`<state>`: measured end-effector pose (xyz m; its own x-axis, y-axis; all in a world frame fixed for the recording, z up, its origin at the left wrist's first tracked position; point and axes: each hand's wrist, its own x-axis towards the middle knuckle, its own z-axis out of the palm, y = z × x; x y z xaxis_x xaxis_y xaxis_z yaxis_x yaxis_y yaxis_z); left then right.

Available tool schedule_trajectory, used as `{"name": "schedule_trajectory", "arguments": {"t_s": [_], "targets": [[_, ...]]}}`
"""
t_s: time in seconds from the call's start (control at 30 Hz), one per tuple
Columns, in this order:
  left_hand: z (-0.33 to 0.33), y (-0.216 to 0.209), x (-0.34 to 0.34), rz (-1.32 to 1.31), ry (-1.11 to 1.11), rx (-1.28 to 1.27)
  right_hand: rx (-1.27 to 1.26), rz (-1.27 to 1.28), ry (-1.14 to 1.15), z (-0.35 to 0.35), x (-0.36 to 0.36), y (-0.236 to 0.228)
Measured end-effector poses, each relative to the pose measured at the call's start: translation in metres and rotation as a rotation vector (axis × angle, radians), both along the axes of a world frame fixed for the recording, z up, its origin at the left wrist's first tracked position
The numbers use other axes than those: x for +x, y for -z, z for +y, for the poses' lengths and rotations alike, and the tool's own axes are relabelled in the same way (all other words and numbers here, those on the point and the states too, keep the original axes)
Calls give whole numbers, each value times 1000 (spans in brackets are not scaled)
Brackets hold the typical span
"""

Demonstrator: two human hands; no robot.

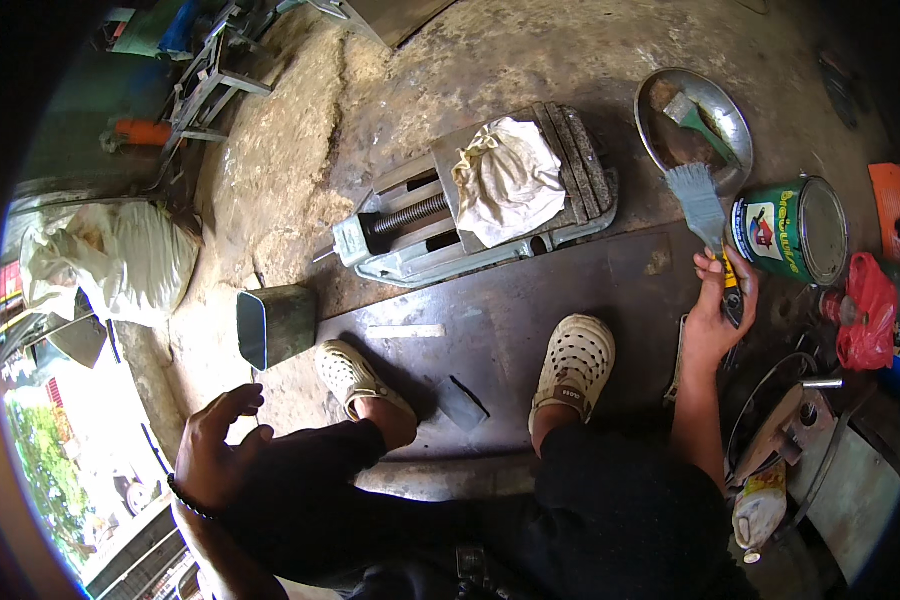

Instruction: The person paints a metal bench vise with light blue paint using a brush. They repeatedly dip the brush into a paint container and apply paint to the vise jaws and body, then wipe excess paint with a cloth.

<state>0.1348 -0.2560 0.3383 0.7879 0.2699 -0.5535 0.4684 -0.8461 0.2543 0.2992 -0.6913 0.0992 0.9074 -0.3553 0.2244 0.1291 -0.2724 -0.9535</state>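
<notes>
My right hand is closed round the black-and-yellow handle of a paintbrush. Its wide bristles are grey-blue and point away from me, just short of a metal pan. A second, green brush lies in that pan. Beside the brush stands a green paint can with its lid on. On the left, my left hand has thumb and forefinger at a thin wire. This wire runs up to a dark green, box-shaped metal piece with an open end.
A large machine vise with a crumpled white cloth on it stands on the floor beyond my feet. A metal sheet lies under my clogs. White sacks are at left; a red plastic bag and a cut-off machine at right.
</notes>
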Motion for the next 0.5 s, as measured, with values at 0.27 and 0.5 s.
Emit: {"name": "schedule_trajectory", "arguments": {"t_s": [0.27,0.5], "targets": [[-27,38,47,115,522,-316,27,-45,-19,-4,-4,-6],[-87,213,164,-415,720,96,-6,6,-4,-26,-15,10]]}}
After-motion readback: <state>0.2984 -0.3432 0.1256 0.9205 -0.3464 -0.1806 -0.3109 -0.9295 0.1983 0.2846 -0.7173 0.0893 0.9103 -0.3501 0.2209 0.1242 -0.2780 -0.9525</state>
